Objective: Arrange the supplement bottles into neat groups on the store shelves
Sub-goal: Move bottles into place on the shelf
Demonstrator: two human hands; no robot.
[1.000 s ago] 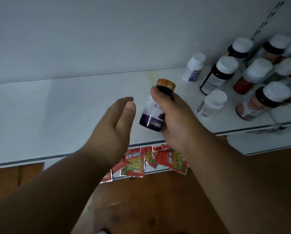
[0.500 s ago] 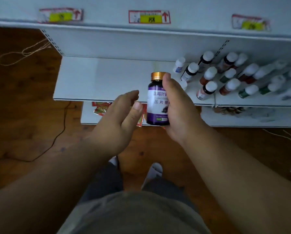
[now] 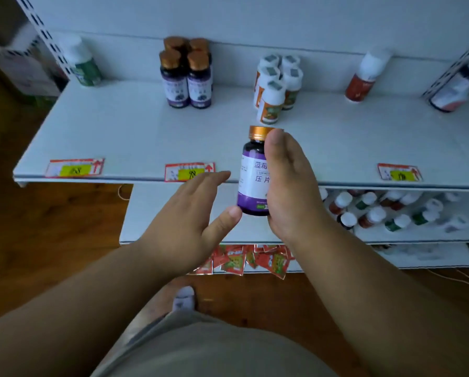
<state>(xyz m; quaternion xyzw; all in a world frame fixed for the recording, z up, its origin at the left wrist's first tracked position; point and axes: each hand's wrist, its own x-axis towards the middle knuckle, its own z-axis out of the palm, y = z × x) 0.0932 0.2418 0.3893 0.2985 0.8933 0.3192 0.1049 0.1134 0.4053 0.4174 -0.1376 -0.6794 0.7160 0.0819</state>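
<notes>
My right hand (image 3: pixel 290 186) grips a dark bottle with a purple-and-white label and a copper cap (image 3: pixel 252 172), upright in front of the upper shelf's front edge (image 3: pixel 146 137). Beside it on the left, my left hand (image 3: pixel 189 224) is spread flat, its thumb tip touching the bottle's base. At the shelf's back stands a tight group of matching purple copper-capped bottles (image 3: pixel 185 77). To their right is a cluster of white-capped bottles with orange and green labels (image 3: pixel 276 88). A single red-labelled white bottle (image 3: pixel 363 77) stands further right.
A green-labelled bottle (image 3: pixel 83 63) stands at the far left and a dark one (image 3: pixel 456 88) at the far right. The lower shelf (image 3: pixel 157 213) holds several mixed white-capped bottles (image 3: pixel 391 210) on its right. Red sachets (image 3: pixel 244 259) lie below. Price tags (image 3: pixel 74 167) line the upper shelf's edge.
The view has risen from the lower shelf to the upper one. The right hand has carried the purple bottle up with it, and the left hand stayed alongside, its thumb now at the bottle's base.
</notes>
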